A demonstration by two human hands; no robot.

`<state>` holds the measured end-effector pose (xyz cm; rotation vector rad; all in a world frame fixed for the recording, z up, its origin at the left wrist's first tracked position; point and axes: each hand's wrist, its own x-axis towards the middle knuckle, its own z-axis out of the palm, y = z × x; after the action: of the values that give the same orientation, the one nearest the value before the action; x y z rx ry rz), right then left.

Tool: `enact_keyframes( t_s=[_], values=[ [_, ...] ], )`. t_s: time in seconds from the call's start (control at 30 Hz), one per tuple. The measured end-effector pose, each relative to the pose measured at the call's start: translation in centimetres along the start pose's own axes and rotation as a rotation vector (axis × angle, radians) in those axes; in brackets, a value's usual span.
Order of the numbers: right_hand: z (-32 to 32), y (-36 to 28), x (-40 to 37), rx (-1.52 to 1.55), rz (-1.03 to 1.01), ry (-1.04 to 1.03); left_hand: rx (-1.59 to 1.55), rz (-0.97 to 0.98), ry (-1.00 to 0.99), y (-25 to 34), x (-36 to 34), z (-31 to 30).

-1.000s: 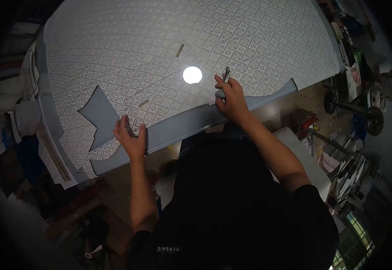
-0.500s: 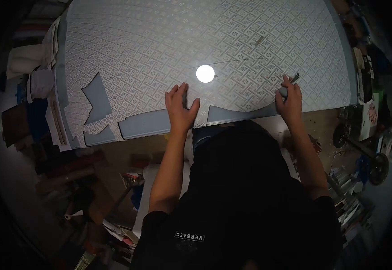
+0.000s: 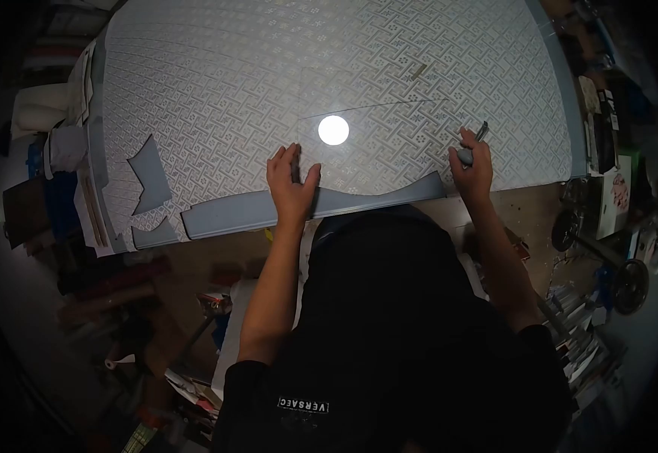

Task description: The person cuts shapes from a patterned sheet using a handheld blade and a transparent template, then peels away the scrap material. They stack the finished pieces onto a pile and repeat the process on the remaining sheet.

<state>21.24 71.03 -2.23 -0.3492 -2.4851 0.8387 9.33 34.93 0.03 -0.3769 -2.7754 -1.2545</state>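
A pale patterned fabric (image 3: 223, 98) lies over a grey table (image 3: 231, 210), whose surface shows along the front edge and through a cut-out (image 3: 151, 177) at the left. My left hand (image 3: 292, 185) rests on the fabric near that edge, fingers stretched and thumb apart, holding nothing. My right hand (image 3: 474, 170) is closed at the fabric's front right. From its fingers sticks a slim dark tool (image 3: 482, 131), and a grey rounded piece (image 3: 465, 156) shows beside the thumb. Their exact kind I cannot make out.
A dark curved line (image 3: 389, 106) crosses the fabric, below a small brownish piece (image 3: 419, 72). White papers (image 3: 95, 215) hang at the table's left end. Wheeled metal equipment (image 3: 631, 287) stands at right, and rolls and clutter (image 3: 117, 298) lie on the floor at left.
The fabric strip that crossed the grey front edge beside my left hand no longer shows there, leaving one continuous grey band. The whole view has shifted slightly; both hands keep similar places.
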Motion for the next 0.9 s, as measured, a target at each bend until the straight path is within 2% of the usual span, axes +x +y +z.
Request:
enact_keyframes(
  t_s=[0.17, 0.6, 0.7, 0.77, 0.9],
  values=[
    [-0.1, -0.4, -0.2, 0.062, 0.092, 0.023, 0.027, 0.007, -0.040, -0.2, -0.2, -0.2],
    [0.0, -0.5, -0.2, 0.035, 0.117, 0.063, 0.000, -0.012, -0.032, 0.0, -0.3, -0.1],
    [0.0, -0.4, -0.3, 0.028, 0.106, 0.124, -0.003, -0.007, -0.044, 0.0, -0.2, -0.2],
    [-0.4, -0.2, -0.4, 0.255, 0.225, 0.250, 0.002, -0.011, -0.043, 0.2, -0.2, -0.2],
    [-0.4, 0.6, -0.5, 0.340, 0.277, 0.368, 0.056, 0.022, -0.058, 0.0, -0.1, -0.3]
  ],
)
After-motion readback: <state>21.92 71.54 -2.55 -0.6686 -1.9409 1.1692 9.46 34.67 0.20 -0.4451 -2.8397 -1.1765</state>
